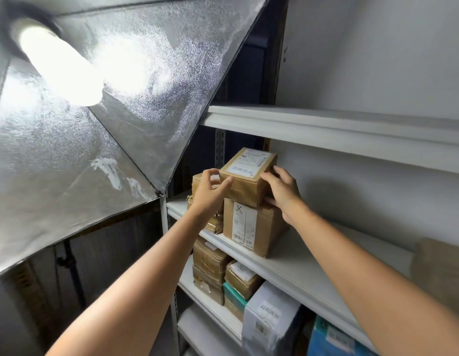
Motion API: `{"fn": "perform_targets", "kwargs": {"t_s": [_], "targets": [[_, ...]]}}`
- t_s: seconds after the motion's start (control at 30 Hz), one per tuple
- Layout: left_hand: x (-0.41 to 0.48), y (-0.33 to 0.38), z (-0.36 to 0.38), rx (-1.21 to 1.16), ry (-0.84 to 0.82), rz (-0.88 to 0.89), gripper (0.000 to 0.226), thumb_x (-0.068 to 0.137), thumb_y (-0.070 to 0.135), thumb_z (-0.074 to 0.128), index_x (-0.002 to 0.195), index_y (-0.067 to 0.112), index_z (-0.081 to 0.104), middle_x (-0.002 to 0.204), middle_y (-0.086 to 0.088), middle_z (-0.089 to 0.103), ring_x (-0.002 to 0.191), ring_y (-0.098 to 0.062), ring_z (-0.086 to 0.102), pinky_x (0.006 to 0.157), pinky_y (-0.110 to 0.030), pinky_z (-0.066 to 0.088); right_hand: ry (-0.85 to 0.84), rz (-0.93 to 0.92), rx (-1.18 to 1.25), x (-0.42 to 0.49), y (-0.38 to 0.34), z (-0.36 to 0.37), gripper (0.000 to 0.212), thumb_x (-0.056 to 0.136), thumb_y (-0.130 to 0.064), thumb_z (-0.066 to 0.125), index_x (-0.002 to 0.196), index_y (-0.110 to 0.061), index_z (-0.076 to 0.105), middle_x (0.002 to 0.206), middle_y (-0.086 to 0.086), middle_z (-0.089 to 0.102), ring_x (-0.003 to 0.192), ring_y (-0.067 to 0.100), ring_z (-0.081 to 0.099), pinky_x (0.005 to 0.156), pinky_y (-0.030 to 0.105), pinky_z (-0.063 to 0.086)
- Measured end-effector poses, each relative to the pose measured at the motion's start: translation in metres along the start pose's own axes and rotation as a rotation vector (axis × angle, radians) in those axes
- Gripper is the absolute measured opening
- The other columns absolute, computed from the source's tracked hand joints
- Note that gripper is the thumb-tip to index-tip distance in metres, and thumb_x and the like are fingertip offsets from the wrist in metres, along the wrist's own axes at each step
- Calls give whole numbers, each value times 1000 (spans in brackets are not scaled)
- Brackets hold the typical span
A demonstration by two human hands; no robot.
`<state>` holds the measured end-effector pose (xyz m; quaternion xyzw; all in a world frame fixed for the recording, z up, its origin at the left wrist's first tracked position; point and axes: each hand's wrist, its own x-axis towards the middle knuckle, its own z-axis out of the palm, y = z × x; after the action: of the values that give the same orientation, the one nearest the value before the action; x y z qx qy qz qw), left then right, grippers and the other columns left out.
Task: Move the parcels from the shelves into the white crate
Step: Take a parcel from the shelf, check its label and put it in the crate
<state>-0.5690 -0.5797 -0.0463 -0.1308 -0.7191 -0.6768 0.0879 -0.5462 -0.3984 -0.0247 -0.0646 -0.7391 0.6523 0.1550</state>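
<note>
Top parcel (249,186): brown cardboard, tan tape, white label (250,163) with black print. Directly below it, brown parcel (267,227); its white sticker (245,224) carries a black cross and barcode. Lower still, teal box (233,291), white box (269,319). Shelves (300,268) white.

We record one head-worn wide-angle view, facing forward at close range onto the shelving (300,276), right of frame; softbox (107,129) upper left.

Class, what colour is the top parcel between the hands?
The top parcel is brown with a white label; head view.
</note>
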Motion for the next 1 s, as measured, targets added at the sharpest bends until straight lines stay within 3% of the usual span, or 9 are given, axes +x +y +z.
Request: {"fn": "perform_targets", "kwargs": {"t_s": [0.23,0.4,0.47,0.57,0.63,0.7,0.77,0.9,1.0], "targets": [[-40,0,-11,-9,49,7,39,94,34,64,129,31,48,110,-2,64,94,-7,65,64,-16,51,-104,-86,-54,-29,6,6,71,86,-36,72,149,-32,39,139,-5,51,120,11,49,100,33,47],[-79,0,-15,81,139,-48,45,91,32,68,130,27,46,113,-5,65,101,-15,66,79,-31,56,-241,-142,-52,-51,16,4,80,82,-19,74,150,-30,34,147,-1,47,127,10,45,98,29,43],[-99,-1,-16,127,174,-69,45,88,36,70,128,31,49,115,-4,66,103,-17,66,87,-40,57,-295,-148,-54,-63,20,3,84,82,-10,72,153,-27,30,148,0,45,124,8,45,92,22,45],[-134,2,-19,205,239,-80,43,85,41,70,123,41,50,109,0,70,100,-16,68,87,-39,55,-389,-166,-43,-82,24,4,84,84,0,67,155,-19,27,144,2,46,114,4,44,71,8,45],[-160,4,-23,210,306,-107,46,84,42,70,125,43,49,107,-1,72,98,-16,70,85,-37,55,-416,-203,-79,-96,24,9,79,84,-1,67,153,-15,32,134,0,51,115,4,46,68,4,43],[-186,6,-27,236,374,-139,42,89,35,69,127,36,50,104,-3,72,95,-15,70,79,-30,54,-449,-237,-90,-114,25,15,75,84,-7,70,150,-15,36,128,-6,53,119,8,51,79,8,47],[-213,11,-34,260,447,-156,35,93,28,67,123,30,50,100,-2,71,93,-13,70,74,-24,52,-507,-254,-81,-132,27,23,73,84,-10,73,148,-13,37,128,-6,54,117,11,53,93,24,51],[-269,30,-52,301,562,-184,32,92,25,69,118,22,50,106,0,68,95,-11,67,78,-30,57,-635,-305,-36,-176,24,40,66,85,-5,73,143,-11,43,114,-10,54,109,10,58,86,23,52],[-311,42,-67,283,643,-212,34,90,23,71,116,21,49,114,-8,65,101,-19,67,80,-38,60,-717,-314,-16,-211,21,56,67,81,-6,77,140,-14,47,118,-4,60,98,3,62,89,34,57]]}}
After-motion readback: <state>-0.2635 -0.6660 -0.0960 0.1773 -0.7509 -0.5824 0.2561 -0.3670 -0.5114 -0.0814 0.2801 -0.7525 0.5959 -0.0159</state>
